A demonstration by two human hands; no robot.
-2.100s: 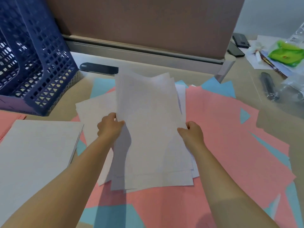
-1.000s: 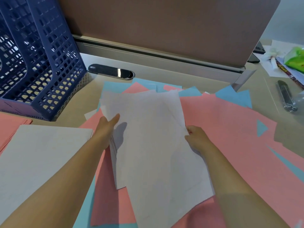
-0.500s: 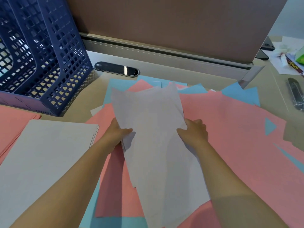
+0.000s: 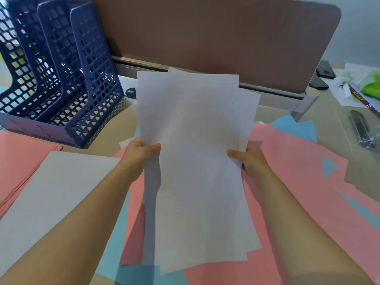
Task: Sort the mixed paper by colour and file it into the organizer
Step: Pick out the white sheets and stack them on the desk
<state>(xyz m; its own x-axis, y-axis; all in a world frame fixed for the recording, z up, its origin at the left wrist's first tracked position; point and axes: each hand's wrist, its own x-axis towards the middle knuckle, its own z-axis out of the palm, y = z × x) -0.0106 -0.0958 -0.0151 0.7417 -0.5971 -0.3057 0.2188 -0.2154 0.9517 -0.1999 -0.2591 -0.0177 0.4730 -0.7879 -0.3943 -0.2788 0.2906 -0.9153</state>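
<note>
over the middle of the desk (image 4: 115, 128) both hands hold a loose sheaf of white sheets (image 4: 195, 161), raised and tilted towards the camera. left hand (image 4: 139, 153) pinches the sheaf's left edge, thumb on the front face, fingers behind. right hand (image 4: 248, 159) pinches the right edge the same way. sheets in the sheaf are not squared; corners stick out at the top and the right.

under the sheaf, pink paper (image 4: 298, 167) and blue paper (image 4: 296, 126) lie mixed and overlapping, spreading to the right and near. at near left lies a white stack (image 4: 53, 186), partly on top of a pink stack (image 4: 18, 153) at the left edge.

far left stands the blue mesh organizer (image 4: 82, 83), its upright slots open towards the camera; whether they hold paper i cannot tell. the raised sheaf hides part of a dark oval thing (image 4: 130, 92) just right of the organizer. a brown partition (image 4: 205, 33) runs along the far side. far right lie a green packet (image 4: 370, 85), a dark phone-like slab (image 4: 326, 72) and a dark long thing (image 4: 359, 128), well apart from the hands.
</note>
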